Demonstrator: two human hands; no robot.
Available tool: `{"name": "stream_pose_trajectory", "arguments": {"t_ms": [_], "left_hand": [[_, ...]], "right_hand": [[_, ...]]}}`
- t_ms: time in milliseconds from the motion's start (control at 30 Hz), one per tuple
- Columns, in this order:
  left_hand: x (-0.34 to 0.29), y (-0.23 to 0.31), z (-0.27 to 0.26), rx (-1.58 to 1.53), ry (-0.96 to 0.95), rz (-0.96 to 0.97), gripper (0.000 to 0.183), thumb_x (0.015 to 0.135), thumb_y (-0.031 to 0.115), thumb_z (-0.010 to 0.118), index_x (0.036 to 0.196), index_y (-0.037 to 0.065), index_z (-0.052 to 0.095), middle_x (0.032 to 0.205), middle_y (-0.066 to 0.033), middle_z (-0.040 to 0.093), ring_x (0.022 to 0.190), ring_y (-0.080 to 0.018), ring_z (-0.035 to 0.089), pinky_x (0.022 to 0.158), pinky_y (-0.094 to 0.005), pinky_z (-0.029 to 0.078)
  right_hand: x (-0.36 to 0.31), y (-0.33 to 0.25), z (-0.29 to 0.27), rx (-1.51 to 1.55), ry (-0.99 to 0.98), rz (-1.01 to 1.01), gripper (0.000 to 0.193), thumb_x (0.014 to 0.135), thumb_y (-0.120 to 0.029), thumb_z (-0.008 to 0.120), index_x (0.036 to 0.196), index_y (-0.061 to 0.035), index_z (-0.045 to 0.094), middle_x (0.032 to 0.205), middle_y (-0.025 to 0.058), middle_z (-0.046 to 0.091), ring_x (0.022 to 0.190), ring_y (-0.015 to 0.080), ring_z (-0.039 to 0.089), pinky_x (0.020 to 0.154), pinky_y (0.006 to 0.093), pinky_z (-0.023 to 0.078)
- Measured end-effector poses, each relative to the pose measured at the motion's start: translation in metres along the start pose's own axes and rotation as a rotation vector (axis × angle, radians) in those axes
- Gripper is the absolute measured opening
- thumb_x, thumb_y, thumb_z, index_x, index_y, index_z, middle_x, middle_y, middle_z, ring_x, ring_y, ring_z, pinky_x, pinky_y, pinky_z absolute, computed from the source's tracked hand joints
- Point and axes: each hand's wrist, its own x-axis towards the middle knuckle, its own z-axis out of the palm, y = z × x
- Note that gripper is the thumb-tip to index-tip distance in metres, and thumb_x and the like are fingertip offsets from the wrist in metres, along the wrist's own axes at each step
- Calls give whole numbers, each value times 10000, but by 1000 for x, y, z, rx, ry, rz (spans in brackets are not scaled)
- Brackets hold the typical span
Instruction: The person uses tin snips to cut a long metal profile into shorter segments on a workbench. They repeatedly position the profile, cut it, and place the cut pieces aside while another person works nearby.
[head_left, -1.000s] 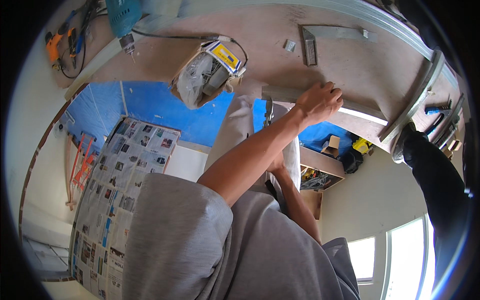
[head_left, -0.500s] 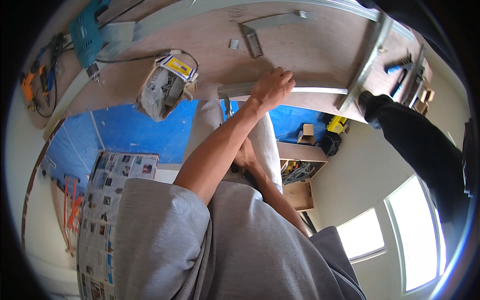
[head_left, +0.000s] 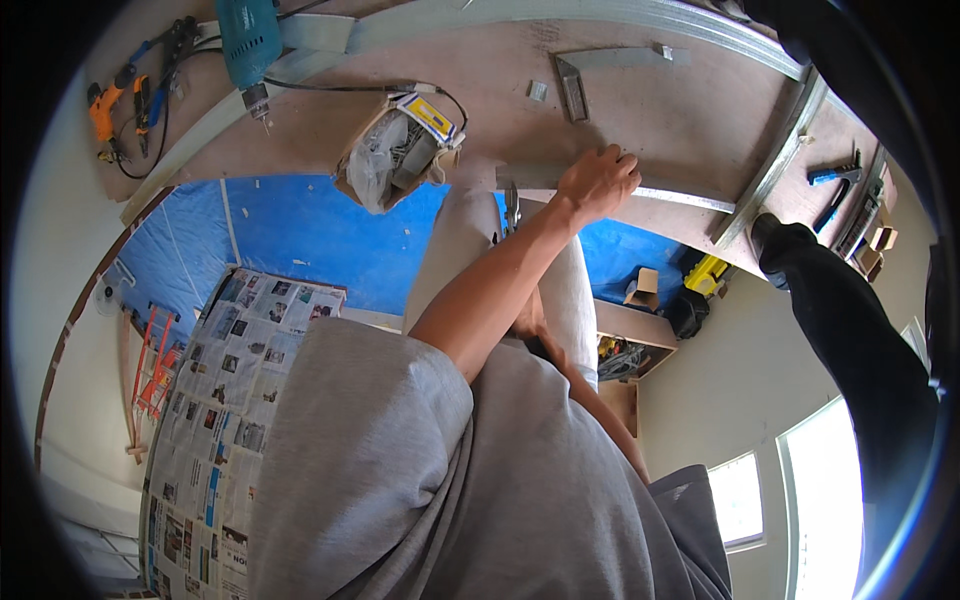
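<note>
My left hand [head_left: 600, 184] lies closed over a narrow metal channel [head_left: 685, 198] at the near edge of the brownish board. At the channel's left end, metal jaws of a hand tool resembling snips [head_left: 512, 207] stand upright between my knees. My right hand [head_left: 527, 318] is lower, closed about the tool's handles; my left forearm covers most of it. Farther off on the board are a bent metal piece [head_left: 573, 92] and a small metal offcut [head_left: 537, 91]. Left of my hands sits an open carton [head_left: 360, 185] holding a plastic bag and metal bits.
A teal power drill [head_left: 250, 45] and orange-handled tools [head_left: 105, 108] lie at far left. Another person's dark-clad leg [head_left: 840, 310] stands at right, near a metal crosspiece [head_left: 775, 160] and blue-handled tools [head_left: 835, 190]. Blue sheeting [head_left: 310, 240] and a newspaper-covered surface [head_left: 240, 380] are below.
The whole scene has shifted rightward in the picture as my head turned. Both hands keep nearly the same places relative to the channel and the snips.
</note>
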Motion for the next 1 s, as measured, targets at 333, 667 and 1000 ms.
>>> {"name": "stream_pose_trajectory", "arguments": {"t_ms": [333,667,1000], "left_hand": [[1,0,4,-91,-41,-16,105,885,202,676,953,145,733,1066,-22,665,1039,-215,649,798,-377,582],[1,-1,2,-95,9,-14,92,879,192,678,913,124,730,1025,-29,664,1029,-219,653,761,-366,603],[1,0,0,-62,-19,-2,102,899,205,671,941,136,733,1054,-35,668,1030,-218,655,776,-366,598]], "right_hand": [[19,70,-11,-140,-99,-101,732,972,-359,576,1544,34,344,1576,282,357,1474,435,327,1227,450,296],[-2,-4,6,-298,75,-131,626,943,-319,641,1426,50,487,1391,264,579,1286,396,563,1083,436,450],[5,20,16,-101,101,-267,486,941,-241,633,1331,44,583,1326,245,634,1220,404,602,1053,447,473]]}}
